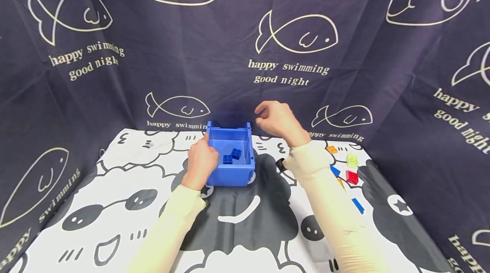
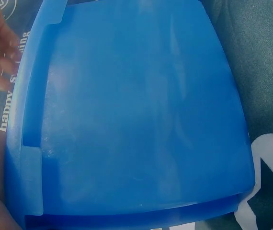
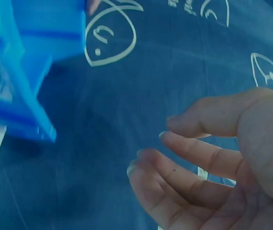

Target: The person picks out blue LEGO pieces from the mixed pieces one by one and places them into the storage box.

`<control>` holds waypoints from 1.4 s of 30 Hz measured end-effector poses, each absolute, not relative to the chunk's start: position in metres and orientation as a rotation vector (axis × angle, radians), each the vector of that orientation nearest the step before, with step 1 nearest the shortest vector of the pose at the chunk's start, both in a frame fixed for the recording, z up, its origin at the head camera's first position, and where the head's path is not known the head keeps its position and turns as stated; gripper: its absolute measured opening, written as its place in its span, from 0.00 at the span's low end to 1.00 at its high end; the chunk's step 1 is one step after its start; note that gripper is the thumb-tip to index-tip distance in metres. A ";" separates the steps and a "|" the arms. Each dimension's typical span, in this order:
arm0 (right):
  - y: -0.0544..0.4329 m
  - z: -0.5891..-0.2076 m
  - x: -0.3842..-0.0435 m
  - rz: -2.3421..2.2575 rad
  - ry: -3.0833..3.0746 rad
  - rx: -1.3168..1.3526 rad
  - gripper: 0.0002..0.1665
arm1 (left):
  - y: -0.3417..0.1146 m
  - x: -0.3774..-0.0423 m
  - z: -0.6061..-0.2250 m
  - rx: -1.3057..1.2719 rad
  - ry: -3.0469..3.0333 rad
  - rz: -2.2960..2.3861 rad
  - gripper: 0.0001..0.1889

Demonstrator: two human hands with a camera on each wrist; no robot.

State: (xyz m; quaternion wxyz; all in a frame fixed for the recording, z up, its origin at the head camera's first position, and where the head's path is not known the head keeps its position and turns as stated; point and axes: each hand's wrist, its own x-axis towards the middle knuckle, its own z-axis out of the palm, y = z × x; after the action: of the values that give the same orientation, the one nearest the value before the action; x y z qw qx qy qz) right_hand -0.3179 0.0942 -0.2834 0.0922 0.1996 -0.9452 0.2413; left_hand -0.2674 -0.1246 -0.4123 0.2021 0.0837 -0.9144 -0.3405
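Observation:
A blue plastic bin (image 1: pixel 229 176) stands upright on the cloth, with two dark blue toy bricks (image 1: pixel 227 159) on its floor. My left hand (image 1: pixel 201 160) grips the bin's left wall at the rim; in the left wrist view the bin's side (image 2: pixel 146 115) fills most of the picture. To the right of the bin and above its rim, my right hand (image 1: pixel 278 120) is raised in the air. Its fingers are loosely bent and hold nothing, as the right wrist view of the hand (image 3: pixel 208 167) shows, apart from the bin (image 3: pixel 50 38).
On the right side of the cloth lie loose toy bricks: orange (image 1: pixel 331 149), light green (image 1: pixel 351 160), red (image 1: pixel 351 177) and blue (image 1: pixel 357 205), with others partly behind the right sleeve (image 1: pixel 325 196). A dark printed curtain (image 1: pixel 229 52) rises behind the table and at both sides.

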 end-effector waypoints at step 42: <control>0.212 -0.404 -0.398 0.542 -3.132 0.105 0.09 | -0.126 -0.264 -0.412 0.240 -2.524 -0.977 0.30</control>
State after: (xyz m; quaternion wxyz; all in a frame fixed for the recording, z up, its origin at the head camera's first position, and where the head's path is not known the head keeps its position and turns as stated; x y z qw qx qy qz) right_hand -0.3981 0.2125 -0.4035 -0.0194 0.0332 -0.9846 0.1704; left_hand -0.2638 -0.1265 -0.4120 0.2109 0.0862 -0.9080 -0.3515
